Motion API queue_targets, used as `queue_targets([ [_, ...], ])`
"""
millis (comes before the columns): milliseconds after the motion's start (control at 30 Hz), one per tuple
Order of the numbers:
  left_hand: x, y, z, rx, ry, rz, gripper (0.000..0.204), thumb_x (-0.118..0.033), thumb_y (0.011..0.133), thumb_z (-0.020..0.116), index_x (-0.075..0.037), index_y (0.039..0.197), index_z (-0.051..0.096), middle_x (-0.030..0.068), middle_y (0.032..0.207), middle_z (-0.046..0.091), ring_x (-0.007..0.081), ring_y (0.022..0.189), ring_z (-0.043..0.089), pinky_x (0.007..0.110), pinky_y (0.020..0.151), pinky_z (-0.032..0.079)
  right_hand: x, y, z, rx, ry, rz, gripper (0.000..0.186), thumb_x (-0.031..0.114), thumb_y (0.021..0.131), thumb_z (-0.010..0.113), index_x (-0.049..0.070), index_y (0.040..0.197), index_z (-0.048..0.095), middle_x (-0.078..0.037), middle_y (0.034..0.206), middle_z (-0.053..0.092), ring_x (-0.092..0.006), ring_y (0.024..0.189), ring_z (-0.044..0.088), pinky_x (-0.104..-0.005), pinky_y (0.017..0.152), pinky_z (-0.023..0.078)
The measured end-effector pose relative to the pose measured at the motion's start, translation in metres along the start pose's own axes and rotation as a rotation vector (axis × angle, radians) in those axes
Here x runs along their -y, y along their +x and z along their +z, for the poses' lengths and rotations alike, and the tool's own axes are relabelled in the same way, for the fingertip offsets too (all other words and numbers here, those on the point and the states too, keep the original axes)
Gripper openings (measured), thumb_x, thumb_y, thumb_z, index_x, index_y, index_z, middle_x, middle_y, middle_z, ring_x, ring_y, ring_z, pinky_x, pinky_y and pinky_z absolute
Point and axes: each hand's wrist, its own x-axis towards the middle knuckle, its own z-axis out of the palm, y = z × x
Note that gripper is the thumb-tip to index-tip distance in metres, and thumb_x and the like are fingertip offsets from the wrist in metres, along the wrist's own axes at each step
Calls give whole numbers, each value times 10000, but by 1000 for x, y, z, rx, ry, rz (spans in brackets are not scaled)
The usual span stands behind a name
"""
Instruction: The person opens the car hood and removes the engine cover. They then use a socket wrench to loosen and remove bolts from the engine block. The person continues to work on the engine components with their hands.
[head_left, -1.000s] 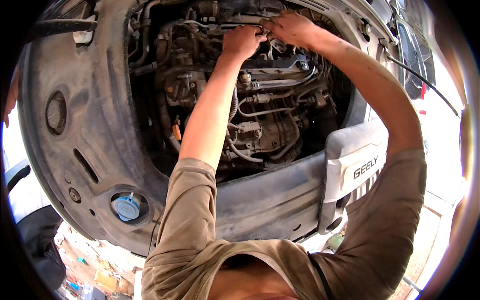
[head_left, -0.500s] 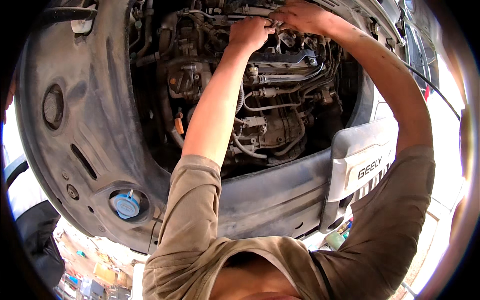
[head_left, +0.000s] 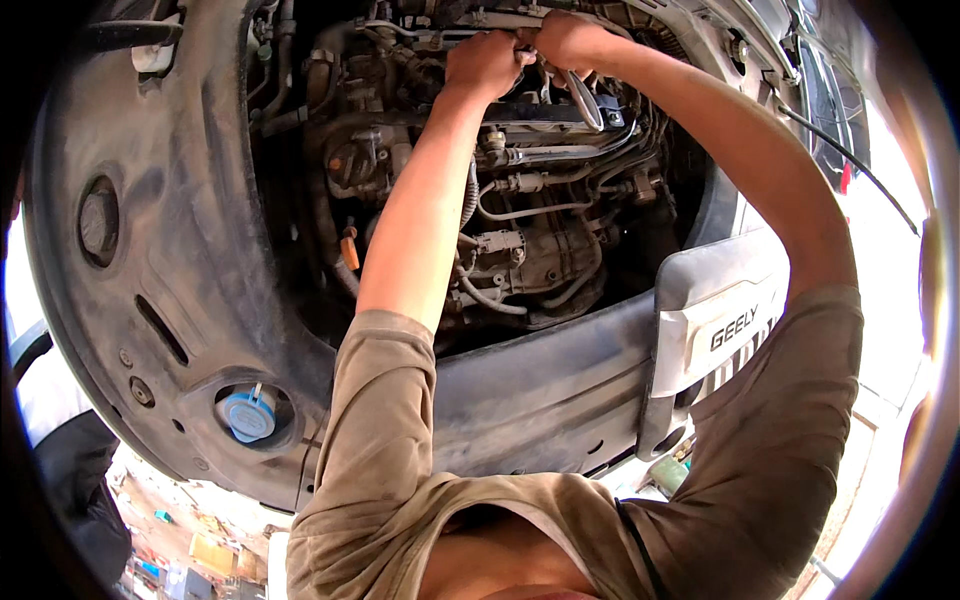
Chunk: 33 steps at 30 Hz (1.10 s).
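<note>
I lean over an open car engine bay (head_left: 520, 230), both arms stretched to its far side. My left hand (head_left: 485, 62) is closed in a fist on a part at the top of the engine; what it grips is hidden. My right hand (head_left: 565, 40) sits right beside it, touching it, and holds a shiny metal wrench (head_left: 588, 102) whose handle slants down to the right over the hoses and pipes.
A dusty black front panel (head_left: 180, 260) curves round the bay, with a blue filler cap (head_left: 247, 415) at lower left. A silver grille piece (head_left: 720, 320) lies at the right. A thin black rod (head_left: 850, 160) runs along the right edge.
Both hands stay together at the same spot on the engine. The view has shifted slightly, and the wrench handle now shows more clearly below my right hand.
</note>
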Motion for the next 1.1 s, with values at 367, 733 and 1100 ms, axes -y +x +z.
queue_targets([
  [367,-11,-3,-6,87,7,-18,281,-459,937,561,-289,1099,715,38,1007,707,274,980,661,459,856,529,-85,46,-14,-429,-782,-1097,451,333,944,553,74,1310,507,-147,1069,623,-330,968,617,-424,750,506],
  [733,2,2,-4,63,-32,-85,324,-491,891,612,-264,1098,714,60,1041,705,285,982,663,462,844,531,-38,20,21,-405,-537,-394,358,327,980,498,27,1147,598,-155,969,675,-288,942,672,-418,788,554],
  [1100,3,-4,-2,8,-9,-24,307,-454,887,624,-274,1123,705,65,1009,712,292,959,671,473,838,530,-47,22,24,-343,-850,-589,400,277,958,531,73,1301,515,-175,1073,638,-328,983,640,-440,850,526],
])
